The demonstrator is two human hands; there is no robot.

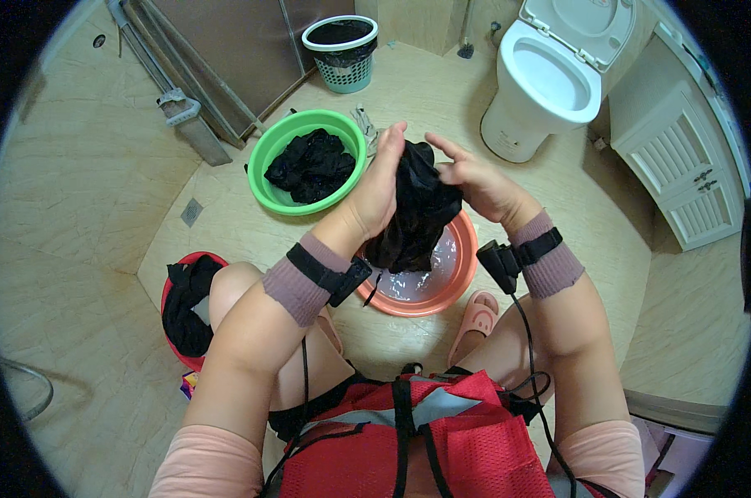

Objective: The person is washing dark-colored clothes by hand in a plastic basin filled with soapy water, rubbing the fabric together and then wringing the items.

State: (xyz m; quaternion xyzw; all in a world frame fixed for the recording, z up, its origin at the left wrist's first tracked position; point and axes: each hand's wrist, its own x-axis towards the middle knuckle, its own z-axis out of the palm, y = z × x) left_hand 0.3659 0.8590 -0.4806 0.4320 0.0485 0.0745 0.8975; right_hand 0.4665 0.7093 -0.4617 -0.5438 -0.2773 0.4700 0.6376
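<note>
A dark, wet-looking cloth garment is held up between my two hands over an orange basin. My left hand presses along the garment's left side, its fingers pointing up and away. At the upper right edge of the cloth, my right hand grips it with one finger extended free; its other fingertips are partly hidden. The garment's lower end reaches down into the basin's area, and a thin dark cord dangles from it. Cloudy water with bright reflections fills the basin.
A green basin with black wet cloth stands ahead-left. Beside my left knee, a red basin holds dark clothing. A lined waste bin, a toilet and a louvred cabinet stand farther out. Cables run from both wrist straps.
</note>
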